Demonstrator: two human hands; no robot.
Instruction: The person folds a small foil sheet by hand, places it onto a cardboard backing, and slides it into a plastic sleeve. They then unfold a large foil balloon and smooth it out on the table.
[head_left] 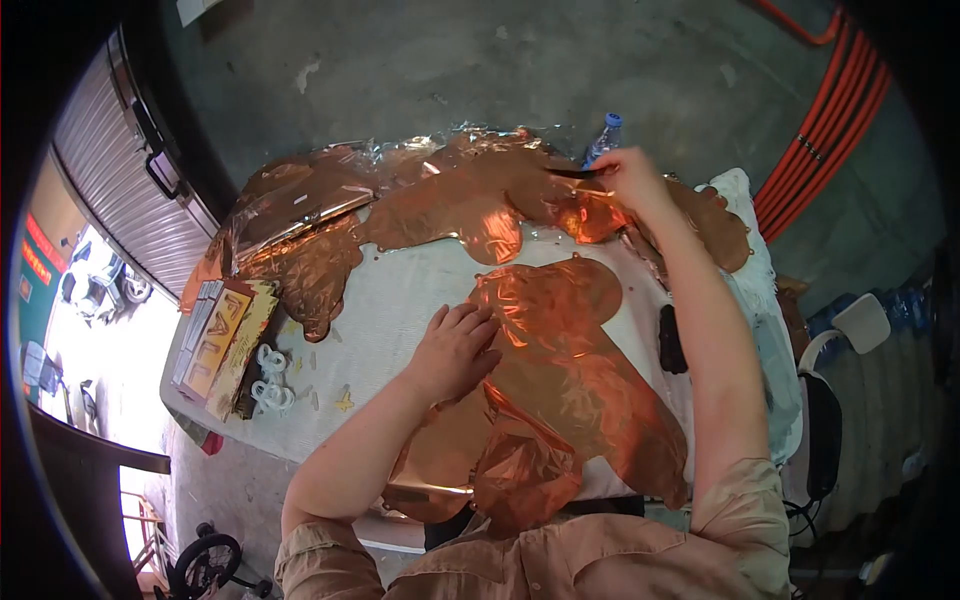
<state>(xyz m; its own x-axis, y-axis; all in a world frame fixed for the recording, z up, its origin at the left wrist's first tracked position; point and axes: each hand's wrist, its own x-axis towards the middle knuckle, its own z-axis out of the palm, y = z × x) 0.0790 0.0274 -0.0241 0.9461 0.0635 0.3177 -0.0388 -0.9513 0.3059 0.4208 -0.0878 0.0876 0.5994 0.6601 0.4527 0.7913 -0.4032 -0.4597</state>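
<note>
Flat copper-coloured foil pieces lie over a white-covered table [390,290]. My left hand [455,350] rests, fingers spread, on the left edge of the near foil piece [560,350], which reaches down to the table's front edge. Farther off, my right hand [630,180] is closed on the edge of a foil piece in the back pile [440,205], and that edge is lifted a little. The right fingertips are slightly blurred.
Printed "FALL" packs [218,345], white rings [272,380] and small yellow bits lie at the left. A bottle [606,138] stands behind my right hand. A black object [672,340] lies on the right, with a chair [825,420] beyond the table.
</note>
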